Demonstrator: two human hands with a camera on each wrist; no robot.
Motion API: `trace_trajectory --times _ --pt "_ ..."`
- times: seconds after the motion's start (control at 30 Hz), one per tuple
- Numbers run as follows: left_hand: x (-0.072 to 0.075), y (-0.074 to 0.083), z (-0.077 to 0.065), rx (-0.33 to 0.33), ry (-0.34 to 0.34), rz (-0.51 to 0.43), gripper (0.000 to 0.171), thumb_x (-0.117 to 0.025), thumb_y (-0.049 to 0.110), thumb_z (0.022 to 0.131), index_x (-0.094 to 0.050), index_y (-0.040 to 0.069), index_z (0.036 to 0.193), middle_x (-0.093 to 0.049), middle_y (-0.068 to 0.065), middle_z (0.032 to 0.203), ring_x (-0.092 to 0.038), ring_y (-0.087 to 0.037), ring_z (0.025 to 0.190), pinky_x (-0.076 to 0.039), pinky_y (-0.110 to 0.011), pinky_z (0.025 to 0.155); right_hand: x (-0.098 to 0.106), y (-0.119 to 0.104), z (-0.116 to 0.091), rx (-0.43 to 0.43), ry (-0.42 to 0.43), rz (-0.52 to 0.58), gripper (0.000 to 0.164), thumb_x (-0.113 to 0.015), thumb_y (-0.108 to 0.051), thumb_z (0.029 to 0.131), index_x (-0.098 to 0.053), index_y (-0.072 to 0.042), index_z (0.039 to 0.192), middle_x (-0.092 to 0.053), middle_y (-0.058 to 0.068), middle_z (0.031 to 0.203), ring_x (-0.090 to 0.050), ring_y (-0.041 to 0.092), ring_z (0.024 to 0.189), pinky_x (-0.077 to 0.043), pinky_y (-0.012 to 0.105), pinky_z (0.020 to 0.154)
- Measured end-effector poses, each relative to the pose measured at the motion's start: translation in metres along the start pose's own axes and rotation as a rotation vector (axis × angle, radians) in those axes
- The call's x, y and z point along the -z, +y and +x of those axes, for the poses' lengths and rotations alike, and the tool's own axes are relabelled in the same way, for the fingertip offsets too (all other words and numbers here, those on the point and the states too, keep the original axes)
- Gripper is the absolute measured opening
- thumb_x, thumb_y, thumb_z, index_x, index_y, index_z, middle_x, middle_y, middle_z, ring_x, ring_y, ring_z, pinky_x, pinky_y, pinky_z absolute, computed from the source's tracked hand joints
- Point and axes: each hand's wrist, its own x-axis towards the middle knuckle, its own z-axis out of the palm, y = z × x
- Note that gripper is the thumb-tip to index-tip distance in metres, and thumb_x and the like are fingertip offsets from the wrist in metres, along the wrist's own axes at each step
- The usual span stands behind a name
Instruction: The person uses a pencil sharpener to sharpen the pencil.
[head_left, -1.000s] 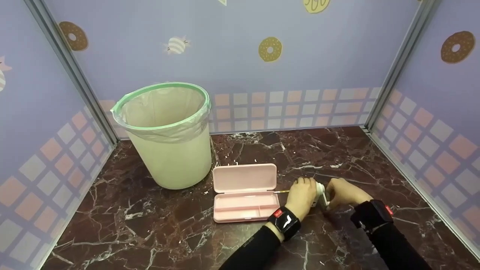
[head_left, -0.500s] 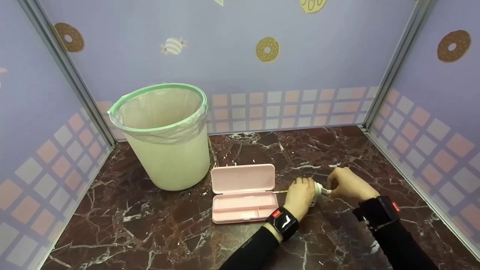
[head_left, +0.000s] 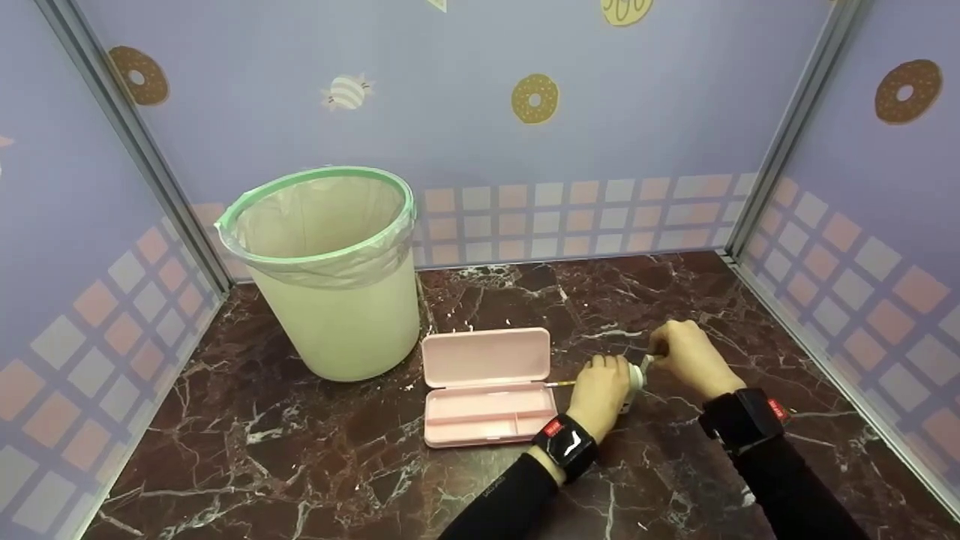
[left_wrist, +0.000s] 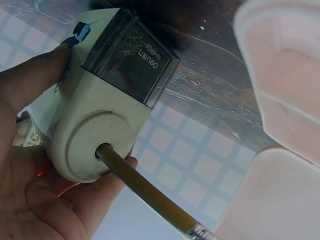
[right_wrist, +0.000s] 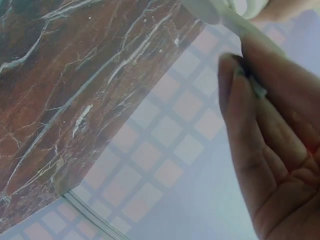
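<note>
Head view takes in a dark marbled tabletop (head_left: pixel 300 442), with a lined bin (head_left: pixel 341 322) standing toward its back left. Nearer the middle, a pink pencil case (head_left: pixel 487 358) lies unfolded, its lid tipped back. To the right of the case is the white sharpener (left_wrist: pixel 102 97), mostly covered in that view by the left hand (head_left: pixel 602 386); the left wrist view shows its body and the dark see-through shavings drawer (left_wrist: pixel 135 65). The left grip is closed around the body, thumb on one side and fingers on the other. The right hand (head_left: pixel 691 356) has its fingers curled on the end of the crank (right_wrist: pixel 237 24); the knob itself is largely hidden. The yellow pencil (left_wrist: pixel 150 191) sits in the sharpener's hole, its far end by the case, touching or not I cannot tell.

Should the left grip slacken, the crank's turning force could twist the sharpener. No fingers hold the pencil, so it might spin with the cutter or back out. A sideways lurch could push its end against the case and strain the point. A jolted drawer might spill shavings among the pale crumbs (head_left: pixel 409 388) beside the bin.
</note>
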Motion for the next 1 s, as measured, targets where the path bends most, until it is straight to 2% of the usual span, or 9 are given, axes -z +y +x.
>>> trace_trajectory --times 0.27,0.5,0.73,0.83,0.87,1.0 --pt "0.000 0.001 0.001 0.011 -0.001 -0.006 0.024 -0.058 0.022 0.089 -0.067 0.014 0.110 -0.069 0.005 0.090 -0.060 -0.009 0.080 -0.051 -0.018 0.071 -0.017 0.007 0.008 -0.035 0.095 -0.018 0.015 -0.075 0.010 0.069 -0.067 -0.002 0.068 -0.067 0.009 0.064 -0.060 0.020 0.059 -0.048 0.036 0.056" --pt "-0.001 0.002 0.001 0.011 -0.001 0.017 0.023 -0.056 0.022 0.090 -0.068 0.016 0.109 -0.069 0.007 0.090 -0.060 -0.008 0.080 -0.052 -0.018 0.071 -0.036 0.016 0.015 -0.047 0.142 -0.025 0.017 -0.071 0.013 0.069 -0.064 -0.002 0.066 -0.064 0.009 0.062 -0.055 0.019 0.057 -0.044 0.036 0.055" --pt "0.001 0.002 0.000 0.015 0.062 0.045 0.022 -0.053 0.023 0.091 -0.068 0.017 0.104 -0.068 0.008 0.085 -0.058 -0.007 0.076 -0.050 -0.017 0.067 -0.047 0.022 0.019 -0.049 0.134 -0.014 0.020 -0.072 0.011 0.070 -0.061 -0.003 0.062 -0.056 0.003 0.058 -0.044 0.016 0.055 -0.037 0.032 0.054" --pt "0.000 0.002 -0.001 0.025 0.090 0.052 0.020 -0.053 0.024 0.090 -0.069 0.017 0.102 -0.067 0.009 0.084 -0.057 -0.006 0.075 -0.050 -0.017 0.067 -0.051 0.025 0.020 -0.043 0.118 -0.004 0.016 -0.073 0.010 0.069 -0.064 -0.002 0.064 -0.060 0.005 0.060 -0.049 0.018 0.055 -0.041 0.034 0.054" --pt "-0.006 0.002 -0.001 0.023 0.108 0.054 0.020 -0.052 0.023 0.090 -0.068 0.017 0.101 -0.066 0.009 0.083 -0.056 -0.006 0.074 -0.049 -0.017 0.066 -0.052 0.026 0.020 -0.044 0.112 -0.001 0.014 -0.074 0.009 0.069 -0.066 -0.002 0.066 -0.062 0.007 0.061 -0.052 0.019 0.056 -0.043 0.036 0.055" --pt "-0.006 0.002 -0.001 0.027 0.111 0.050 0.018 -0.052 0.023 0.091 -0.067 0.018 0.099 -0.066 0.009 0.083 -0.056 -0.006 0.074 -0.048 -0.017 0.065 -0.054 0.028 0.020 -0.041 0.092 0.008 0.010 -0.075 0.007 0.071 -0.068 -0.001 0.069 -0.067 0.010 0.066 -0.058 0.022 0.059 -0.047 0.039 0.057"
